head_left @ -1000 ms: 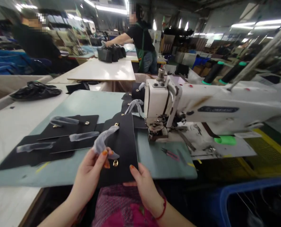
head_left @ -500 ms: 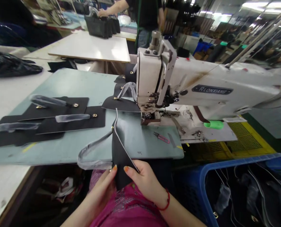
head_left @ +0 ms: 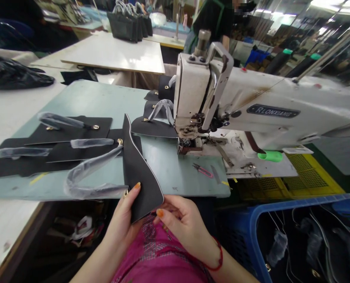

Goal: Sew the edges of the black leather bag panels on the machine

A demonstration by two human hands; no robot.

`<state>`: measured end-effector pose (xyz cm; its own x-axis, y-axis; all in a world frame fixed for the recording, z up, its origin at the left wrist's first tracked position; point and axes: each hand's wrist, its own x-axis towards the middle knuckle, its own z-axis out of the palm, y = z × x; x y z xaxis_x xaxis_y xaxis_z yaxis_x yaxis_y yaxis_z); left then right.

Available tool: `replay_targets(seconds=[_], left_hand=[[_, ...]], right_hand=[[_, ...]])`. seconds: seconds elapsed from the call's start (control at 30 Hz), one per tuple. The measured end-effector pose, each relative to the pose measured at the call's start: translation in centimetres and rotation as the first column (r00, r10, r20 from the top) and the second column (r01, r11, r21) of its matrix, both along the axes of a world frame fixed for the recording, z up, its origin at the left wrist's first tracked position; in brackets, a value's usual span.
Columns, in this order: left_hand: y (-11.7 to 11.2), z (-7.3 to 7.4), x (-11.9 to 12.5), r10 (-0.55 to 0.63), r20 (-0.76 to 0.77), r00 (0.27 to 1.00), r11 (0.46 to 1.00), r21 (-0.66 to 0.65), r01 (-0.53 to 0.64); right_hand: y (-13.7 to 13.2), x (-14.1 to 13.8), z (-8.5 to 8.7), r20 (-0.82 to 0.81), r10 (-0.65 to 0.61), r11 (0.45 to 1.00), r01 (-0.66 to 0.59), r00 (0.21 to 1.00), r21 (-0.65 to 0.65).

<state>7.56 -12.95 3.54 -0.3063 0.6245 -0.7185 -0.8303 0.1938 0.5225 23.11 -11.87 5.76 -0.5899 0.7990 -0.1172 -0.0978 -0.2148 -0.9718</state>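
Left hand [head_left: 123,218] is clamping its grip on the black panel [head_left: 139,179], thumb resting on the front face. Panel is tilting over the near edge of the green desk [head_left: 104,94], its wrapped handle [head_left: 79,190] looping out leftward. Right hand [head_left: 186,222] is curling beside the panel's lower right corner; cannot tell whether its grip is holding it. Sewing machine [head_left: 236,102] is standing to the right, pink snips [head_left: 205,171] lying near it.

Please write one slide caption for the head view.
A left hand holds a black panel with a wrapped handle near a white sewing machine.
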Motion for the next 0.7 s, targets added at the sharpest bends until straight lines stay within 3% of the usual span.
replay_targets(seconds=[0.17,0.43,0.57,0.7], left_hand=[[0.3,0.0,-0.1,-0.025,0.000,1.000,0.999,0.027,0.025],[1.1,0.0,-0.5,-0.069,0.015,0.997,0.998,-0.003,0.069],[3.5,0.0,-1.2,-0.153,-0.095,0.984,0.977,0.136,0.166],[7.7,0.0,-1.3,-0.236,-0.273,0.933,0.936,0.193,0.293]], right_hand=[[0.9,-0.2,-0.7,-0.048,-0.002,0.996,-0.003,0.999,-0.094],[2.9,-1.0,-1.5,0.034,-0.069,0.990,0.073,0.997,-0.125],[4.2,-1.2,-2.0,0.032,-0.205,0.977,0.206,0.978,-0.044],[6.5,-1.3,-3.4,0.066,-0.339,0.941,0.338,0.938,0.036]])
